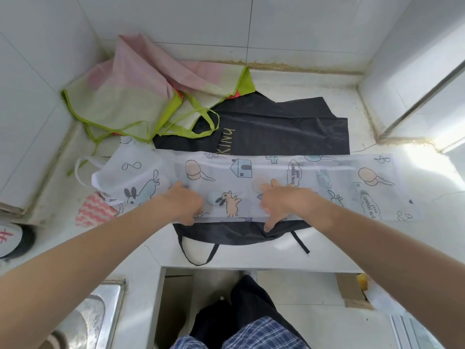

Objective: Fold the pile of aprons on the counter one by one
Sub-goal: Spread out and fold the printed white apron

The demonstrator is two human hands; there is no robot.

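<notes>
With my left hand [185, 205] and right hand [281, 205] gripping the near edge of the long white cartoon-printed thin fabric apron [251, 182], fingers curled on it, I'd fold evenly, keeping edges aligned.

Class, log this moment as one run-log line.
step: folding cartoon-print apron | left hand: holds near edge | right hand: holds near edge | underneath: black apron
</notes>
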